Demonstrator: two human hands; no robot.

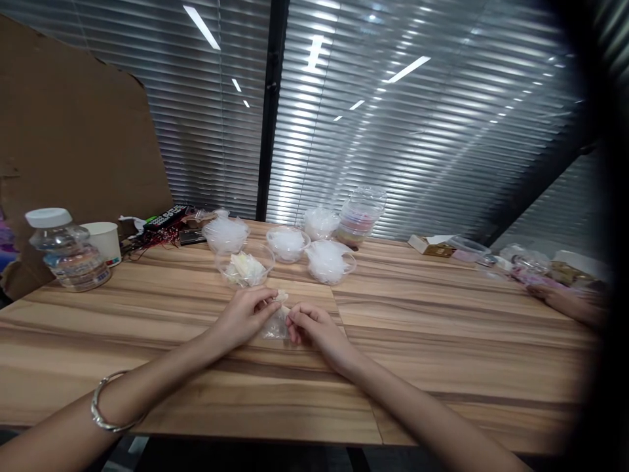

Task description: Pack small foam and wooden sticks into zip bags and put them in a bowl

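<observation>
Near the middle of the wooden table, my left hand has its fingers closed around the upper part of a small clear plastic bag. A small pale yellowish piece shows at its fingertips. My right hand pinches the right edge of the same bag, fingers curled. Just beyond the hands stands a clear bowl with pale, crumpled pieces in it. Behind it are clear bowls with white contents, one in the middle, one at the right and one at the left.
At the left stand a clear bottle and a paper cup, with wires and a remote behind. A tall clear container is at the back. Another person's hand is at the far right beside a small box.
</observation>
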